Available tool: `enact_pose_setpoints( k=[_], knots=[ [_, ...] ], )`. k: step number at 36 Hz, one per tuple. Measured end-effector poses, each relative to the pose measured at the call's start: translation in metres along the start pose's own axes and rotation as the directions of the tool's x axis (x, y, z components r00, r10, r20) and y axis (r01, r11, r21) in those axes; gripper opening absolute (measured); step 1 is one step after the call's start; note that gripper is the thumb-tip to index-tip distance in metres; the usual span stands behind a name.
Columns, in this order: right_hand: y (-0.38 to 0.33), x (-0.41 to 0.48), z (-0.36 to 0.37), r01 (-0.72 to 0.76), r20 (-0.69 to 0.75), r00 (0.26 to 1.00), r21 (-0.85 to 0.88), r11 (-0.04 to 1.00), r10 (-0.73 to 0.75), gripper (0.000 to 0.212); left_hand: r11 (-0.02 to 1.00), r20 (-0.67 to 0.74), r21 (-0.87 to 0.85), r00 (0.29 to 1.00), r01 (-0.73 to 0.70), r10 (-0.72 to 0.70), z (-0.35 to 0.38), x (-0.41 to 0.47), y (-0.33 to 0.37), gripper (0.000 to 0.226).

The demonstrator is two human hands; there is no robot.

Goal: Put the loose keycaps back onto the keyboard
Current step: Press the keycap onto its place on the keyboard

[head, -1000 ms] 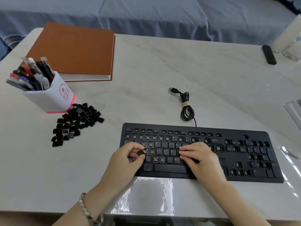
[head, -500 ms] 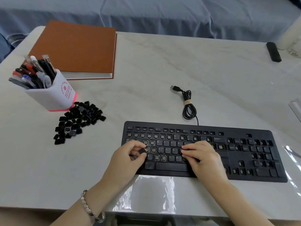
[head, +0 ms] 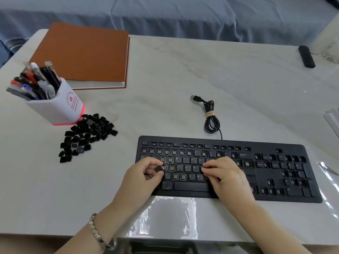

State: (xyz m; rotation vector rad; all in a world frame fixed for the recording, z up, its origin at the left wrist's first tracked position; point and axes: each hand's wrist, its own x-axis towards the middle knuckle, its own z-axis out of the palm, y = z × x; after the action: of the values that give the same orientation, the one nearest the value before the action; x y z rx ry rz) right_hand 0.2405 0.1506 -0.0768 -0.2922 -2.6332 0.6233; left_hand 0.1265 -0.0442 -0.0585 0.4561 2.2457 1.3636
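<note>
A white, marble-patterned table point(head: 183, 74) is filling most of what we are seeing, with a stretch of blue fabric point(head: 183, 15) lying beyond its far edge. A long black plastic keyboard point(head: 229, 142) is sitting on the near right part of the table, many of its sockets showing bare, especially along the number row and across the right-hand blocks. A flat brown hardcover book point(head: 82, 54) is lying at the far left corner. Just in front of it, a white pen holder with a red base point(head: 55, 107) is leaning a little, packed with pens.

Our right hand point(head: 225, 176) is resting over the middle of the letter rows, fingers bent and their tips pressing down beside the G and H keys. We cannot tell whether anything is held under them. Our left hand point(head: 141, 180) is hovering over the keyboard's left end, thumb and forefinger pinching a single black square keycap point(head: 159, 169) just above the bare sockets there.

A heap of loose black keycaps point(head: 88, 132) is lying on the table left of the keyboard, touching the pen holder's base. The keyboard's black USB cable point(head: 211, 118) is lying coiled and tied behind it. A small black bar-shaped object point(head: 306, 56) is lying at the far right. A silver link bracelet point(head: 100, 233) is circling our left wrist.
</note>
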Motion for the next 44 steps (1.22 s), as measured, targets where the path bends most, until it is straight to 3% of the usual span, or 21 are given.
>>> enact_pose_setpoints(
  k=[4,8,10,13,20,28,32,34,38,42,44],
  knots=[
    [0.005,-0.003,-0.005,0.139,-0.003,0.990,-0.127,0.982,-0.140,0.014,1.000,0.004,0.005,1.000,0.002,-0.002,0.000,-0.001,0.001,0.027],
    [0.005,-0.009,-0.002,0.185,-0.008,0.982,-0.218,0.958,-0.191,0.027,1.000,0.011,0.016,1.000,0.005,-0.006,-0.001,0.000,0.002,0.028],
    [0.003,-0.011,0.000,0.206,-0.026,0.976,-0.246,0.947,-0.218,0.024,1.000,0.006,0.024,1.000,-0.001,0.000,-0.001,0.000,0.002,0.029],
    [0.003,-0.011,0.000,0.233,-0.049,0.966,-0.251,0.940,-0.252,0.017,0.999,-0.007,0.031,1.000,-0.027,0.027,-0.001,0.000,0.004,0.030],
    [0.004,-0.013,0.002,0.218,-0.065,0.970,-0.210,0.953,-0.236,0.025,0.999,-0.005,0.005,0.999,-0.044,0.044,0.003,0.004,0.009,0.034],
    [0.006,-0.020,0.004,0.152,-0.037,0.986,-0.160,0.975,-0.160,0.026,0.997,-0.007,-0.012,0.997,-0.078,0.078,0.011,0.008,0.019,0.037],
    [0.008,-0.004,-0.008,0.060,0.016,0.998,0.013,0.998,-0.060,0.026,0.995,-0.020,0.009,0.995,-0.096,0.096,0.014,0.010,0.025,0.036],
    [0.013,0.008,-0.016,-0.012,-0.024,1.000,0.075,0.997,0.014,0.027,0.993,-0.024,0.030,0.993,-0.114,0.115,0.016,0.012,0.027,0.033],
    [0.029,0.029,-0.020,-0.167,-0.088,0.982,-0.008,0.986,0.165,0.025,0.983,-0.016,0.081,0.986,-0.166,0.168,0.020,0.019,0.032,0.028],
    [0.042,0.039,-0.014,-0.330,0.028,0.942,-0.096,0.939,0.334,0.031,0.961,0.022,0.152,0.973,-0.232,0.232,0.027,0.031,0.033,0.020],
    [0.044,0.038,-0.008,-0.341,0.075,0.932,-0.154,0.927,0.355,0.033,0.932,0.026,0.244,0.962,-0.270,0.272,0.032,0.038,0.032,0.017]
  ],
)
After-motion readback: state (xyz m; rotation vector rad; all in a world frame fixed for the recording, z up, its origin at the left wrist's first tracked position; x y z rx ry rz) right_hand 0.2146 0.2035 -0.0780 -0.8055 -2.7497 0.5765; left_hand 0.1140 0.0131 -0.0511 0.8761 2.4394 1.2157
